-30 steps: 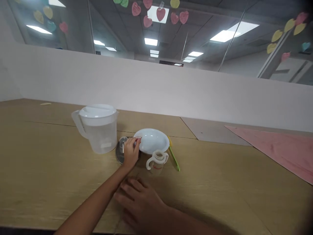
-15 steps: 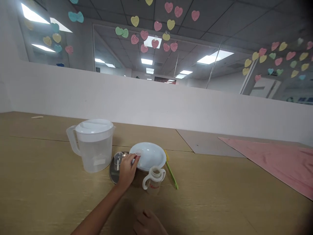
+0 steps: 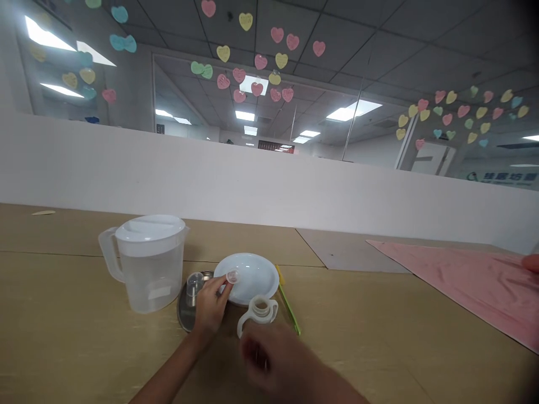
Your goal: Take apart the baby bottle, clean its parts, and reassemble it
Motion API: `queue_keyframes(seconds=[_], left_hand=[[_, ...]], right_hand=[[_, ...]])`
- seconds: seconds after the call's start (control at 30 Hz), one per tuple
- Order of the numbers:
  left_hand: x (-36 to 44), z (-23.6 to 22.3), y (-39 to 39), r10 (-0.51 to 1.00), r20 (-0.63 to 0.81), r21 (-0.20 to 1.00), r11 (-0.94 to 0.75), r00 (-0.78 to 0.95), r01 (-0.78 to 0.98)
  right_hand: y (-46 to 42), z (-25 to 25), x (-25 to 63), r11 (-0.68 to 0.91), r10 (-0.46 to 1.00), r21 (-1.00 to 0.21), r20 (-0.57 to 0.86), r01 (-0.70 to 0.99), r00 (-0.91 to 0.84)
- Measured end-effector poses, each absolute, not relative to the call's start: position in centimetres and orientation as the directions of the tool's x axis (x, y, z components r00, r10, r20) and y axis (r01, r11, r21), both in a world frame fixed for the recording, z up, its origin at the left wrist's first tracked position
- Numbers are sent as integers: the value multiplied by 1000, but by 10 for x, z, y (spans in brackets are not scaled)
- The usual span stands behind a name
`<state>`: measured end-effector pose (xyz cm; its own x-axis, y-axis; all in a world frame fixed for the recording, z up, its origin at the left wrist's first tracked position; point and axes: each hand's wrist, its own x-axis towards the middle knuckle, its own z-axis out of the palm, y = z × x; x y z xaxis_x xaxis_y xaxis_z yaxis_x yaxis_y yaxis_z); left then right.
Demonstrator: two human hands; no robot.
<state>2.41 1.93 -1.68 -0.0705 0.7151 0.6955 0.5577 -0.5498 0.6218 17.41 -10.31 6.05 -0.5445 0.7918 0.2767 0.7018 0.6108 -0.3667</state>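
Observation:
My left hand (image 3: 209,306) pinches a small clear nipple-like piece (image 3: 232,276) at the near rim of a white bowl (image 3: 252,276). A two-handled baby bottle (image 3: 257,314) without its top stands just in front of the bowl. My right hand (image 3: 273,356) is blurred, close to the camera, right in front of the bottle and covering its lower part; its fingers cannot be made out. A clear cap (image 3: 194,286) stands on a round metal dish (image 3: 184,310) left of my left hand.
A lidded translucent pitcher (image 3: 147,264) with water stands at the left on the wooden table (image 3: 379,325). A yellow-green stick (image 3: 287,302) lies right of the bowl. A pink cloth (image 3: 455,280) covers the right side. A white partition (image 3: 252,185) runs behind.
My right hand has come up from the near table edge toward the bottle. The view has tilted up and the objects have shifted down and left. My left hand still pinches the clear piece.

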Motion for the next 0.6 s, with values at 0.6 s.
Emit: queue_keyframes(seconds=[0.6], left_hand=[[25, -16, 18, 725, 688, 620, -580, -12, 527]], right_hand=[[-20, 132, 169, 470, 871, -881, 472, -51, -137]])
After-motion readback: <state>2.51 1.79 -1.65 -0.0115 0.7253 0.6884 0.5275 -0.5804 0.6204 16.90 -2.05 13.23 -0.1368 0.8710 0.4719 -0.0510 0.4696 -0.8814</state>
